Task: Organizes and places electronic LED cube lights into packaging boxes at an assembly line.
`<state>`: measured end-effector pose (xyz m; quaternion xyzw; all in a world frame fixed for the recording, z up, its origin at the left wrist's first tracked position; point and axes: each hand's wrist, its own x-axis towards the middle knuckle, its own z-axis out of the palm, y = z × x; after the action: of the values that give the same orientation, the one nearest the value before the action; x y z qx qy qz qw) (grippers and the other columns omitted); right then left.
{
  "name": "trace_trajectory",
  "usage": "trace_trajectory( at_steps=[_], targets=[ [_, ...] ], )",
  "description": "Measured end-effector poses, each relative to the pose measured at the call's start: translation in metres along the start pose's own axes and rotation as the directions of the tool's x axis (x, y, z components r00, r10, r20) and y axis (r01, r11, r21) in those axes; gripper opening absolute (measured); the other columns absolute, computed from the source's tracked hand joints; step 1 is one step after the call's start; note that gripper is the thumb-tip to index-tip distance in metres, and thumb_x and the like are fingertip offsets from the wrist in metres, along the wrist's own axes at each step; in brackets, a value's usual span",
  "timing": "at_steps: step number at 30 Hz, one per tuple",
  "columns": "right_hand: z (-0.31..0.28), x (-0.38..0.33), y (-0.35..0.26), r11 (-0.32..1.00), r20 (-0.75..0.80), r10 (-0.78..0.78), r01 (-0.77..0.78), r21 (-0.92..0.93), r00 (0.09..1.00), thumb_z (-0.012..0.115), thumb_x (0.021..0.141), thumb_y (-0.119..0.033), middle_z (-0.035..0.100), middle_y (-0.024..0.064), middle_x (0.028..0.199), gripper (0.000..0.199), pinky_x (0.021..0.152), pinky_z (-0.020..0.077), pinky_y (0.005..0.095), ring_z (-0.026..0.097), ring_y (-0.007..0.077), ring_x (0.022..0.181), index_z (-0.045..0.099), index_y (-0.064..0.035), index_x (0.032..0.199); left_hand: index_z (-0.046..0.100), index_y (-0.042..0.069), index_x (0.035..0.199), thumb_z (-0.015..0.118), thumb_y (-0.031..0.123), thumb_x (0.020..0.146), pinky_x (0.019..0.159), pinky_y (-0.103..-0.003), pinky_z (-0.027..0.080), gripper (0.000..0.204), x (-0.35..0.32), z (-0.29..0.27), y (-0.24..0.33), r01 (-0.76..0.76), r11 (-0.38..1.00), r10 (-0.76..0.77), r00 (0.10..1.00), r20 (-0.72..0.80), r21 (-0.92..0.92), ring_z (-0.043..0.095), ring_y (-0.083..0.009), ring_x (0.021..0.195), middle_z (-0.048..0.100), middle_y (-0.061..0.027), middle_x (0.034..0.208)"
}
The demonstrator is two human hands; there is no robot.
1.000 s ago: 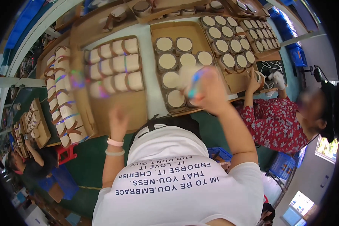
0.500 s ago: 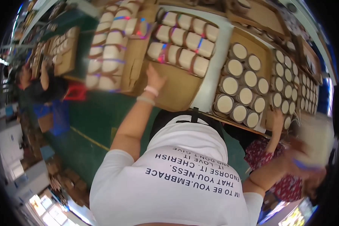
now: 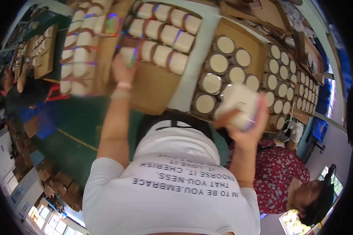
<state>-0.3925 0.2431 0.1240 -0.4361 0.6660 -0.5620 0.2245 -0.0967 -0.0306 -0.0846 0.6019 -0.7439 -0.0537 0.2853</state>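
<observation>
My left hand [image 3: 123, 70] reaches into an open cardboard tray [image 3: 153, 96], its fingers curled round a cream cylinder [image 3: 128, 55] with a shiny band, at the left end of the nearest row. Several similar cream cylinders [image 3: 172, 35] with brown bands lie on their sides in rows there. To the right, my right hand [image 3: 253, 127] grips a blurred, cream, block-like thing [image 3: 242, 105] with a brown part at its lower left. It is held above a carton [image 3: 245, 29] of upright jars [image 3: 219, 62] with round cream tops, hiding some of them.
Left of the tray stand more banded cylinders [image 3: 82, 51] in rows. Further cartons of round-topped jars [image 3: 278, 70] line the bench on the right. A co-worker in a red floral top [image 3: 276, 172] is close by my right arm; another person [image 3: 27, 88] works at the far left.
My right hand has swung in from the far right with the cream thing, now over the jars. My left hand has closed round the end cylinder. The whole view has shifted rightward.
</observation>
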Motion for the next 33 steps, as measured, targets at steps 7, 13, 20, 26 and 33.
trace_trajectory(
  at_steps=[7, 13, 20, 26, 33],
  targets=[
    [-0.06, 0.139, 0.135, 0.907, -0.264, 0.389, -0.318, 0.276, 0.883, 0.061, 0.07, 0.004, 0.054, 0.0096, 0.113, 0.063, 0.081, 0.0483, 0.0278, 0.056, 0.0177, 0.1, 0.04, 0.0, 0.13, 0.033, -0.001, 0.132, 0.07, -0.005, 0.058, 0.104, -0.038, 0.032, 0.082, -0.038, -0.122, 0.091, 0.232, 0.785, -0.169, 0.972, 0.161, -0.574, 0.041, -0.0296, 0.121, 0.041, -0.0189, 0.13],
    [-0.115, 0.178, 0.23, 0.578, -0.46, -0.121, -0.314, -0.753, 0.88, 0.078, 0.058, -0.019, 0.052, 0.0214, 0.116, 0.087, 0.092, 0.0422, 0.0445, 0.051, 0.0373, 0.108, 0.035, 0.0026, 0.131, 0.037, 0.003, 0.132, 0.052, 0.005, 0.072, 0.1, -0.046, 0.04, 0.062, -0.042, -0.158, 0.142, 0.461, -0.089, -0.24, 0.851, 0.468, -0.883, 0.046, -0.0313, 0.12, 0.046, -0.0142, 0.128],
    [-0.11, 0.154, 0.222, 0.437, 0.189, 0.171, 0.097, -0.894, 0.967, 0.076, 0.054, -0.014, 0.04, 0.0274, 0.129, 0.091, 0.1, 0.0376, 0.0447, 0.039, 0.0434, 0.12, 0.033, -0.0052, 0.135, 0.044, 0.007, 0.132, 0.045, 0.029, 0.084, 0.096, -0.049, 0.043, 0.052, -0.054, -0.139, 0.177, 0.498, -0.837, 0.167, 0.629, 0.759, -0.228, 0.044, -0.0315, 0.123, 0.046, -0.0129, 0.135],
    [-0.124, 0.136, 0.224, 0.491, 0.372, 0.206, 0.233, -0.839, 0.905, 0.075, 0.055, -0.012, 0.04, 0.0271, 0.13, 0.091, 0.101, 0.0363, 0.0452, 0.041, 0.0442, 0.118, 0.031, -0.0022, 0.135, 0.042, 0.001, 0.13, 0.043, 0.035, 0.087, 0.093, -0.05, 0.044, 0.054, -0.061, -0.126, 0.195, 0.535, -0.804, 0.138, 0.594, 0.793, -0.26, 0.049, -0.0334, 0.118, 0.05, -0.0168, 0.129],
    [-0.038, 0.126, 0.141, 0.482, 0.27, 0.172, 0.159, -0.862, 0.947, 0.068, 0.075, -0.014, 0.042, 0.0215, 0.133, 0.075, 0.101, 0.0347, 0.0444, 0.039, 0.0363, 0.124, 0.03, -0.0094, 0.14, 0.037, 0.004, 0.134, 0.049, 0.028, 0.085, 0.097, -0.048, 0.042, 0.056, -0.058, -0.139, 0.213, 0.597, -0.6, -0.032, 0.647, 0.762, -0.532, 0.048, -0.0341, 0.119, 0.046, -0.0168, 0.131]
  ],
)
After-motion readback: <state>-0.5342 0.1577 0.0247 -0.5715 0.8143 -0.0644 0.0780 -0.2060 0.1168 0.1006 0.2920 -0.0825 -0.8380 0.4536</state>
